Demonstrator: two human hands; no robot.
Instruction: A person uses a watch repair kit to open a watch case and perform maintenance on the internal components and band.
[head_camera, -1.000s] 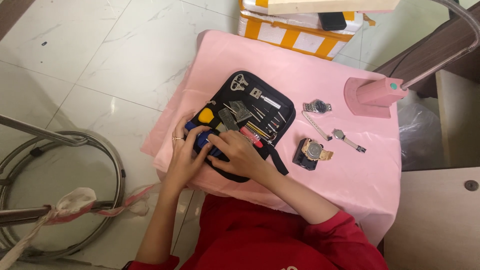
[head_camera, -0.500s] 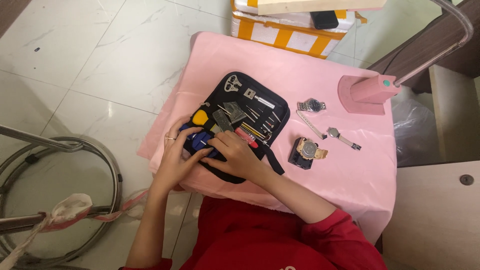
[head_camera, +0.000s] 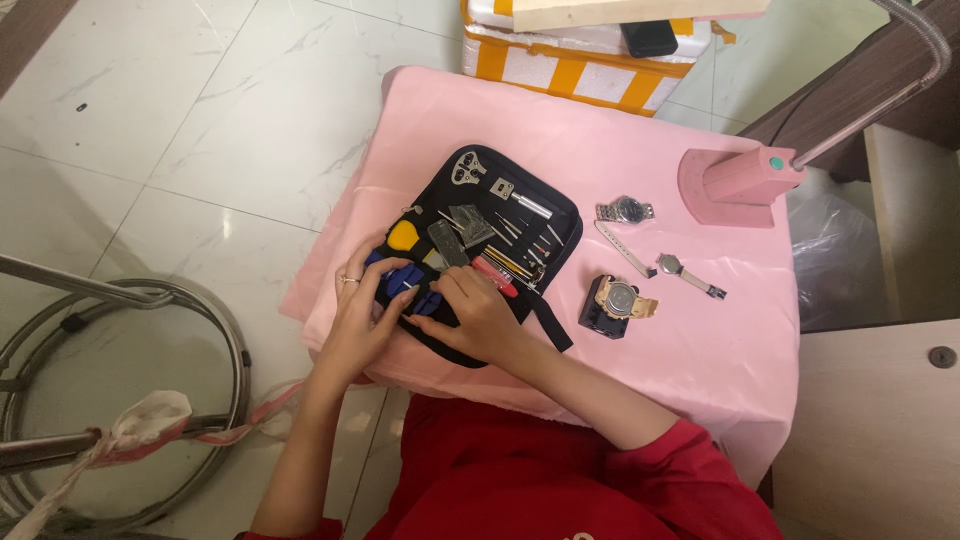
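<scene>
Both your hands are down on the near end of the open black tool case (head_camera: 500, 250), which lies on the worktop (head_camera: 680, 360) under its pink cloth. Your left hand (head_camera: 362, 315) rests at the case's near left corner, fingers curled over the blue-handled tools (head_camera: 410, 290) there. Your right hand (head_camera: 478, 318) sits just beside it, touching it, its fingertips bent down onto the same blue tools; whether either hand actually pinches one of them, you cannot tell from here. Just beyond your left fingers sits a yellow round tool (head_camera: 403, 236), and beyond your right hand a red-handled tool (head_camera: 495, 275) lies among thin metal picks. To the right of your right hand, apart from the case, a gold-toned watch (head_camera: 622, 300) rests on a small black block. Farther off on that side lie a silver watch (head_camera: 626, 209), a watch with a thin strap (head_camera: 688, 273), and a pink lamp base (head_camera: 735, 185).
</scene>
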